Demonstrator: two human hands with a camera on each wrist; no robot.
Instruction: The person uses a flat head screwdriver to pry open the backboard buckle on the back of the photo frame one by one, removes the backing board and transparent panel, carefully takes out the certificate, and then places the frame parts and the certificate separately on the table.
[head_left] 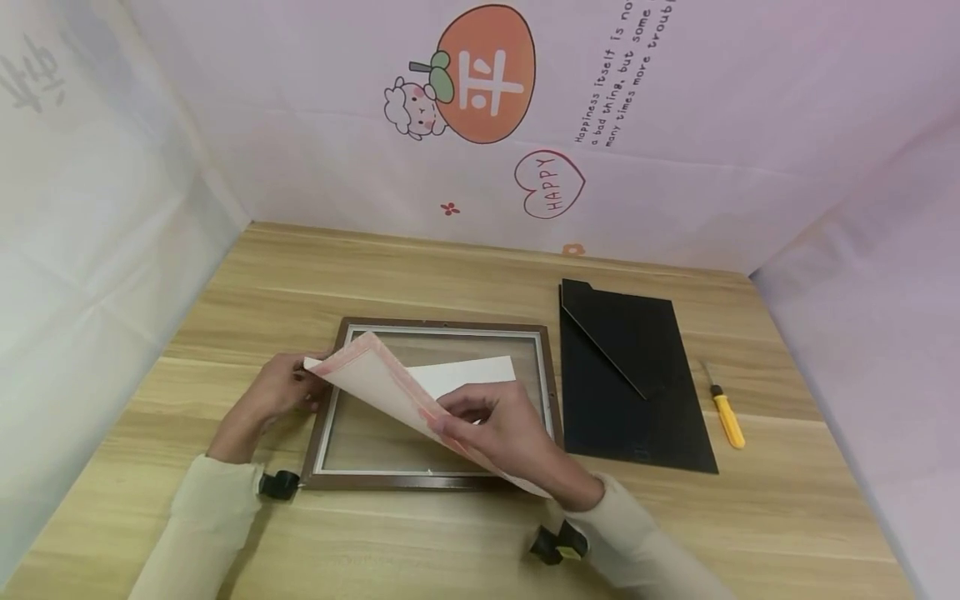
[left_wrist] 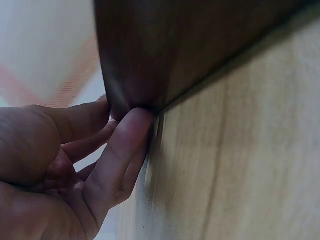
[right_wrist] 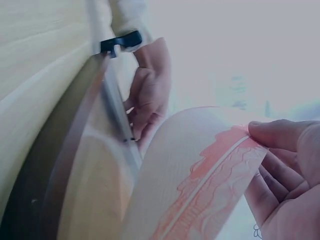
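A brown picture frame (head_left: 390,482) with a silvery inner edge lies flat on the wooden table, its glass partly covered. Above it, my right hand (head_left: 510,425) pinches a curled certificate sheet (head_left: 375,377) between thumb and fingers; the sheet's ornate red border (right_wrist: 210,185) shows in the right wrist view. A white area (head_left: 465,375) appears behind the sheet; whether it belongs to the same paper I cannot tell. My left hand (head_left: 281,383) is at the frame's left side, where thumb and fingers pinch the brown edge (left_wrist: 165,50) in the left wrist view.
Right of the frame lies a black backing board (head_left: 637,425) with a stand flap (head_left: 600,342). Farther right is a screwdriver (head_left: 727,417) with a yellow handle. Printed cloth walls (head_left: 337,167) enclose the table's back and sides.
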